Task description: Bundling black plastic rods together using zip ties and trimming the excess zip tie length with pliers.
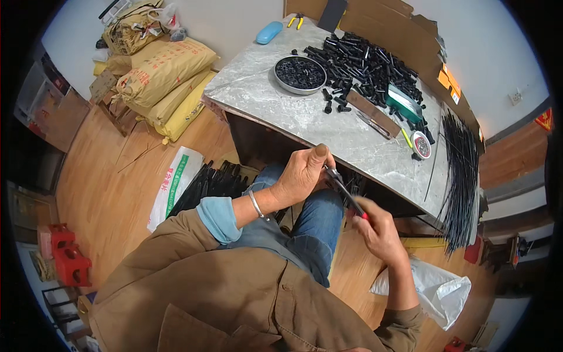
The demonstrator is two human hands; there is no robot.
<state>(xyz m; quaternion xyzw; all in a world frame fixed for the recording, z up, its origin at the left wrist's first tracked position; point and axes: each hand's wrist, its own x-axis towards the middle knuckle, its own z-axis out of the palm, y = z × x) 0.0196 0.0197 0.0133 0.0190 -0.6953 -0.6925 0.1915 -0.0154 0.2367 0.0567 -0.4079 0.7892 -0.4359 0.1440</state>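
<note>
My left hand (305, 175) is raised over my lap, near the table's front edge, its thumb up and its fingers closed at the metallic end of a slim dark tool (347, 195). What these fingers pinch is hidden behind them. Lower and to the right, my right hand (379, 230) is wrapped round the other end of the tool, where a bit of red handle shows. Motion slightly blurs this hand. The tool slants between both hands; its exact kind is unclear. On the table (234, 88) beyond lies a heap of black tubular pieces (363, 58).
A round metal dish (300, 73) holds small black parts. Nearby are a green box (403, 104), a small white bowl (420, 145), yellow-handled pliers (296, 22) and a blue case (269, 33). Thin black rods (457, 176) overhang the table's right edge. Stacked sacks (167, 73) stand left.
</note>
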